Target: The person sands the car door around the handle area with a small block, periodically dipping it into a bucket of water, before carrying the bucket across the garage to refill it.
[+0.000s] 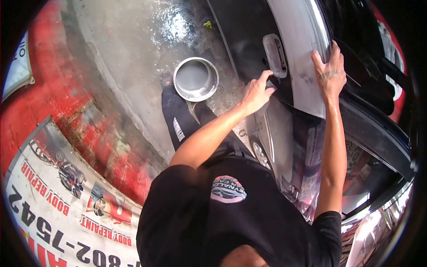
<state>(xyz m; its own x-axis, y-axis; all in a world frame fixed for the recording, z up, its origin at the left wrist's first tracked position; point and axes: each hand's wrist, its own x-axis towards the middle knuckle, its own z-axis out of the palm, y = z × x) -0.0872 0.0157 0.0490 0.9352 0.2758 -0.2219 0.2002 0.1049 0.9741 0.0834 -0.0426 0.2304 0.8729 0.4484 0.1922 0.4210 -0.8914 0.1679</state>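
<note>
My left hand [256, 94] is beside the car door's handle [276, 55], its index finger and thumb apart; the other fingers are partly hidden. A dark patch shows near the fingertips, too unclear to name. My right hand [330, 73] lies with fingers and thumb spread on the light grey, sanded-looking strip [307, 66] of the car body, at its edge by the window. The door panel [242, 31] below the strip is dark. A round metal bucket [177, 80] holding cloudy grey water stands by my feet.
Wet concrete floor [129, 58] shows bright glare and a small yellow-green scrap [207, 25]. A worn red surface [53, 80] runs along the left. A printed banner [58, 196] is at lower left. The dark car, with its glass [360, 182], fills the right side.
</note>
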